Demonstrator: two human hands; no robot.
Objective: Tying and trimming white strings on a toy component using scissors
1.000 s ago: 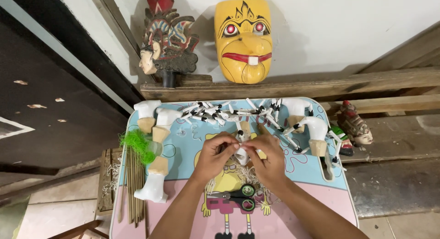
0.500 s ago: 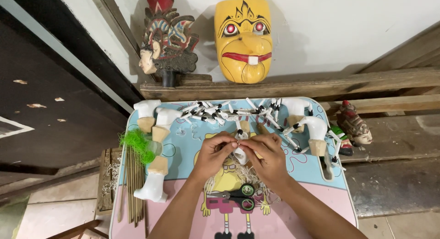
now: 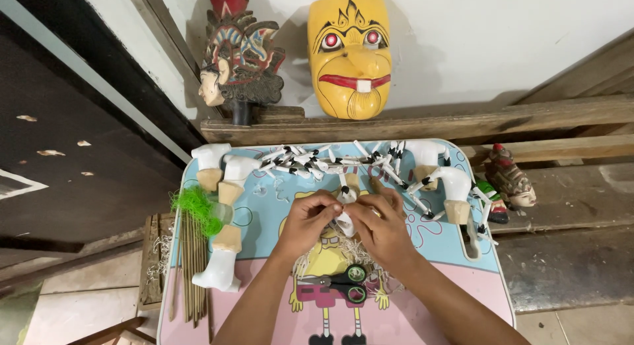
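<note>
A small craft workshop for carved figures — a yellow mask [image 3: 349, 54] and a painted carved head [image 3: 238, 57] lean on rough planks, white puppet parts [image 3: 330, 161] crowd a low table [image 3: 409, 318] — thin sticks [image 3: 191, 266] alongside.

A small bench [image 3: 218, 322] with a blue-and-pink cartoon top carries white carved pieces [image 3: 216, 269] on its left side, a green tuft [image 3: 195, 206], a row of black-tipped white sticks [image 3: 317, 161] along the far edge, scissors [image 3: 340, 285] near the middle, and thin wooden sticks [image 3: 191, 266] at its left rim.
</note>
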